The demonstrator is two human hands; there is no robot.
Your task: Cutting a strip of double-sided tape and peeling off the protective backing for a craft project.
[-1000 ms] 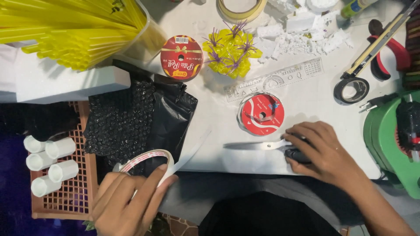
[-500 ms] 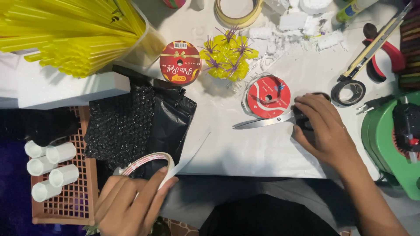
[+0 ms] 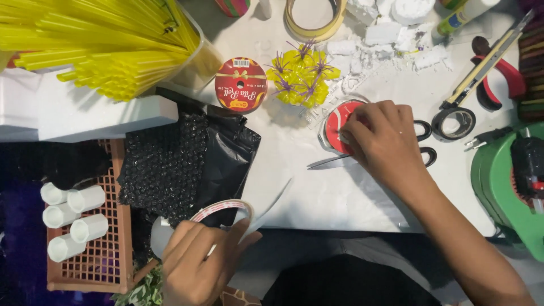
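My left hand (image 3: 198, 266) pinches a tape roll (image 3: 224, 211) at the table's near edge, a strip of tape trailing up to the right. My right hand (image 3: 381, 141) lies fingers down on the red ribbon spool (image 3: 338, 126), over the scissors (image 3: 368, 158) on the white table (image 3: 317, 192). Yellow straws (image 3: 107, 45) lie far left.

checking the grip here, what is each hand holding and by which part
The left hand pinches a roll of clear tape by its lower edge. The right hand holds nothing; its fingers rest on a red ribbon spool.
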